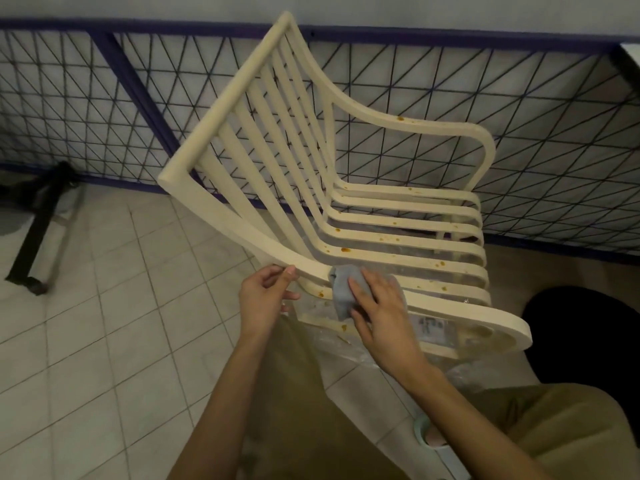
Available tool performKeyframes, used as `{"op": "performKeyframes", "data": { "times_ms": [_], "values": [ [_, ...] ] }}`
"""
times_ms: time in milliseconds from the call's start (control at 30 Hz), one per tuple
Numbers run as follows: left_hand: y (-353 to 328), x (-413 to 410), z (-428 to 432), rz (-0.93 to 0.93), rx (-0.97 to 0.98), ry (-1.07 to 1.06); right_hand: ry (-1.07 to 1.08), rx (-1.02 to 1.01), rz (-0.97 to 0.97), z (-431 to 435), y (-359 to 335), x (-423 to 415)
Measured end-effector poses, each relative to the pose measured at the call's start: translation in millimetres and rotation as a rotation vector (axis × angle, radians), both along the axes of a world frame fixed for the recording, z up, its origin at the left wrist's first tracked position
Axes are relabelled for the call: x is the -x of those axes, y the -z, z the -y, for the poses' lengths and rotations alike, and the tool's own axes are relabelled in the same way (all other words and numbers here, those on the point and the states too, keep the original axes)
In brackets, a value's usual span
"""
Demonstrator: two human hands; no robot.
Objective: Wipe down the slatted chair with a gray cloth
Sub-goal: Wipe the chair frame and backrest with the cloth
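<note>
A cream slatted chair (398, 242) stands in front of me, turned sideways, with orange-brown spots on its seat slats and armrests. My right hand (377, 306) lies flat on a gray cloth (343, 289) and presses it onto the near armrest where it meets the seat. My left hand (265, 294) holds the same armrest just left of the cloth, its thumb on top of the rail and its fingers curled underneath.
A blue-framed wire-mesh fence (519, 133) runs behind the chair. A black stand (38, 223) lies on the tiled floor (104, 341) at the left. Clear plastic sheeting (346, 344) lies under the chair. A dark round object (585, 337) sits at the right.
</note>
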State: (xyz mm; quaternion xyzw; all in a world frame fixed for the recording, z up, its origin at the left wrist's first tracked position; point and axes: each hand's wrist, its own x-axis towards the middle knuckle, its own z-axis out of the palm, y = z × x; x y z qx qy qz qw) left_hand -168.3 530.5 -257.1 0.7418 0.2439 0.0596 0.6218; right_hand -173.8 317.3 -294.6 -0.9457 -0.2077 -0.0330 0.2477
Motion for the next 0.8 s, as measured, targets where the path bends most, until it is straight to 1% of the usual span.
{"op": "performKeyframes", "data": {
  "times_ms": [100,200,300,400,467,667,800],
  "values": [
    [-7,-1,-10,-0.02,-0.024,-0.004,-0.07,-0.002,-0.022,19,-2,-1],
    [-14,-1,-19,-0.006,-0.095,-0.001,-0.069,-0.002,-0.025,31,-4,-6],
    [-19,-1,-24,0.044,-0.157,-0.066,-0.028,-0.04,0.004,17,-7,-13],
    [-23,2,-26,0.108,-0.212,-0.164,-0.073,-0.046,0.034,-12,-6,-16],
    [-23,4,-27,0.111,-0.242,-0.187,-0.083,-0.043,0.025,-28,-2,-14],
    [-22,0,-27,0.117,-0.208,-0.19,-0.134,-0.021,0.011,-8,4,-7],
    [-25,-3,-30,0.13,-0.176,-0.175,-0.099,0.004,0.02,-18,2,-9]
  ]
}}
